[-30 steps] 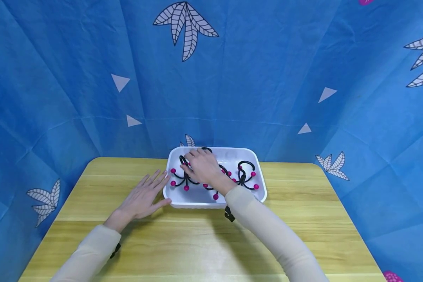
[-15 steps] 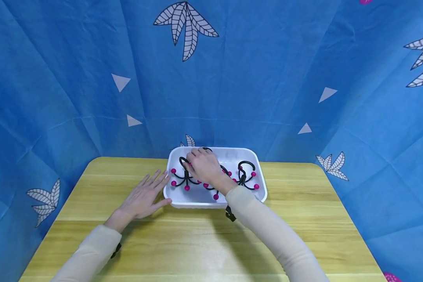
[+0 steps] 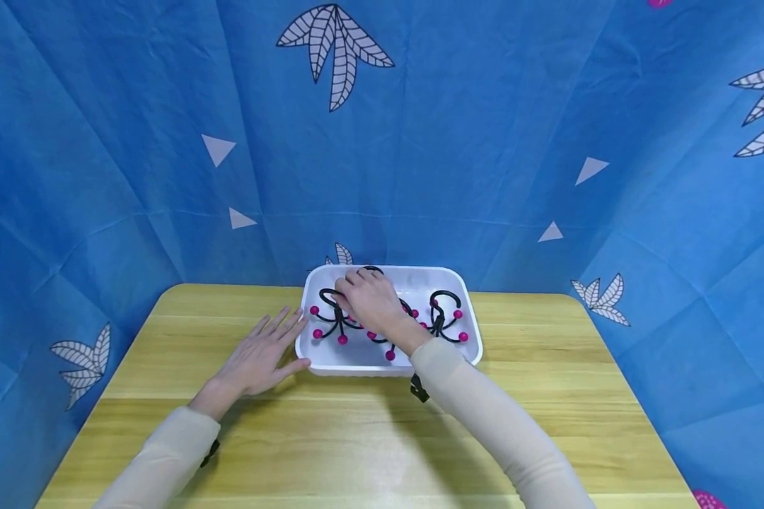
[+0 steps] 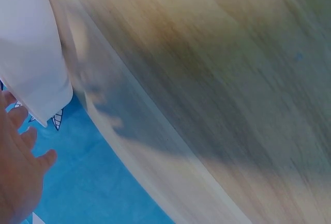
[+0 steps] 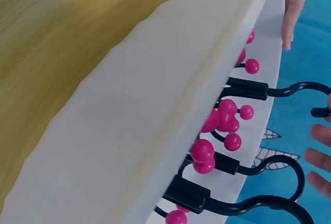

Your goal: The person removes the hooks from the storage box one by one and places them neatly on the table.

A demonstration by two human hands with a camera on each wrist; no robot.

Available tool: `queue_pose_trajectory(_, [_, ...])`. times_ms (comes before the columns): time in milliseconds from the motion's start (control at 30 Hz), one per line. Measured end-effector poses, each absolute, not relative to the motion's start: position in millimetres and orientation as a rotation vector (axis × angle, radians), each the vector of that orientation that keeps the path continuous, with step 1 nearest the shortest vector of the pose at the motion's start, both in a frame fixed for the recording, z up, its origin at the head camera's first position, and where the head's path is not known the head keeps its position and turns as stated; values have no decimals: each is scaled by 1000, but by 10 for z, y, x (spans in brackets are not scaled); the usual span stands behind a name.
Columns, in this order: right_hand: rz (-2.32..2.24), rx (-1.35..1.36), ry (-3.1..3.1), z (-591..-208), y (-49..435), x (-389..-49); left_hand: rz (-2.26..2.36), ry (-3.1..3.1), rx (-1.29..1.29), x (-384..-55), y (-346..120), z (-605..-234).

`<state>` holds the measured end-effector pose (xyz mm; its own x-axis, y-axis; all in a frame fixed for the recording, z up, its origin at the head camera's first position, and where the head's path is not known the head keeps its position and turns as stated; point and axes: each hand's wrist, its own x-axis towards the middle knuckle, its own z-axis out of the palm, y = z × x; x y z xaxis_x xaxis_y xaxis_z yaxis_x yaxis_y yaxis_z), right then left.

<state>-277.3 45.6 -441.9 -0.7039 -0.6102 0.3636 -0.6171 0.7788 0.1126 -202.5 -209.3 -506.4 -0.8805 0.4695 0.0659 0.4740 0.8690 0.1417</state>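
My right hand [image 3: 372, 300] reaches into a white plastic tray [image 3: 356, 370] and pinches the curved hook of a black head massager [image 3: 339, 314] with pink ball tips. This massager stands with its legs spread at the tray's left end. In the right wrist view, the fingers [image 5: 321, 135] are at the right edge, beside that hook [image 5: 305, 87]; the thumb is mostly cut off. My left hand [image 3: 257, 357], fingers straight and spread, rests against the tray's left side. A similar massager [image 3: 438, 324] stands at the right end. More pink-tipped legs show in the middle, partly hidden by my right hand and forearm.
The tray stands near the far edge of a wooden table [image 3: 356, 438]. A blue cloth [image 3: 407, 177] with leaf prints hangs close behind it and along both sides. In the right wrist view the tray's near wall [image 5: 119, 105] hides the massagers' lower parts.
The left massager has turned and shifted slightly right, its hook tilting lower under my right hand. My left hand and the tray have stayed put.
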Motion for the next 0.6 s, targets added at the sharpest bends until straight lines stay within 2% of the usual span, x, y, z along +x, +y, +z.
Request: queue_pose_trajectory(600, [75,931,-2443,-4311,518,-2721,-242,-2991,-767,-2031,-2102,-5084])
